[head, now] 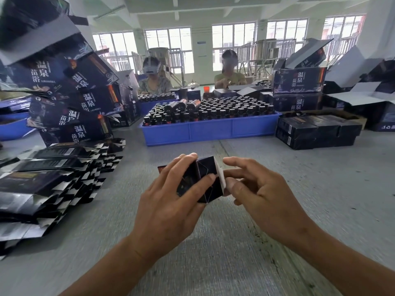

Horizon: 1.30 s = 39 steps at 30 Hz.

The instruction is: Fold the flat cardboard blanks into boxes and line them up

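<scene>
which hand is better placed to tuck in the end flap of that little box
Right. The left hand already grips the small dark box around its body, steadying it. The right hand has its fingers at the box's open white-edged end, so it probably tucks the flap.

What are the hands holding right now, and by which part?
The left hand grips a small dark box around its body. The right hand touches its white end flap.

A grey surface (277, 167) stretches toward a far wall of tall, many-paned windows (233, 45) that let in pale daylight. Above runs a white ceiling (213, 7) with beams, and steel tanks (266, 50) with railings stand by the glass.
</scene>
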Each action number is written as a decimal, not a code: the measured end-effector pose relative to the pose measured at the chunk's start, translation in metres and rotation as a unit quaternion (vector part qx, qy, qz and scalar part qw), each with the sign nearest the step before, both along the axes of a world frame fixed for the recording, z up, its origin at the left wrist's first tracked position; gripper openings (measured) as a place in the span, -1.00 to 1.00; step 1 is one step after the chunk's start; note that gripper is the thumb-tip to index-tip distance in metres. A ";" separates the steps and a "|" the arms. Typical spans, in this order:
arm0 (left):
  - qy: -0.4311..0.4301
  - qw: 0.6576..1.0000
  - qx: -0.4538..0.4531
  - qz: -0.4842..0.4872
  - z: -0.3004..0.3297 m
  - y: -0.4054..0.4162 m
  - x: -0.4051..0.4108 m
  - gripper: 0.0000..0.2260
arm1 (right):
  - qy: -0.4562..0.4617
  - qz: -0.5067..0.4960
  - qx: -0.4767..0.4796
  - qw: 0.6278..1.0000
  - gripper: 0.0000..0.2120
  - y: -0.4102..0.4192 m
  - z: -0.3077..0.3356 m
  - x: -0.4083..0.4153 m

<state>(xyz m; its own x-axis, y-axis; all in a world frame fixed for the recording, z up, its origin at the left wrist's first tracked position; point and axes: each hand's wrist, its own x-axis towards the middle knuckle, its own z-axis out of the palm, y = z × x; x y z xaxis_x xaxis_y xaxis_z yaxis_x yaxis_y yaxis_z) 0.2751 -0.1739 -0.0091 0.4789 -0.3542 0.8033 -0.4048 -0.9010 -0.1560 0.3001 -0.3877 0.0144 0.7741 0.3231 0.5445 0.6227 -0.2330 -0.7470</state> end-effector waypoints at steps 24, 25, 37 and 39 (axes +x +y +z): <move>0.022 0.997 -0.054 -0.059 0.001 -0.019 -0.007 -0.31 | 0.041 -0.049 0.026 0.998 -0.88 0.003 0.001 -0.002; 0.022 0.996 -0.055 -0.059 0.001 -0.019 -0.008 -0.31 | 0.035 -0.054 0.020 0.998 -0.88 0.003 0.001 -0.003; 0.031 0.996 -0.008 -0.086 -0.003 -0.019 -0.003 -0.30 | 0.080 0.005 -0.017 0.997 -0.33 0.001 -0.001 -0.001; 0.035 0.995 0.029 -0.091 -0.005 -0.021 -0.002 -0.27 | 0.108 0.004 -0.009 0.994 -0.37 0.003 -0.002 0.002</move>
<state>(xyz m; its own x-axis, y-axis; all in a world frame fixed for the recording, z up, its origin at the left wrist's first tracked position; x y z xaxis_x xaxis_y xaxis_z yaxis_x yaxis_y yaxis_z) 0.2730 -0.1948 -0.0140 0.4561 -0.4857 0.7457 -0.5729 -0.8015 -0.1716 0.3018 -0.3847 0.0128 0.8694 0.3384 0.3599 0.4503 -0.2429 -0.8592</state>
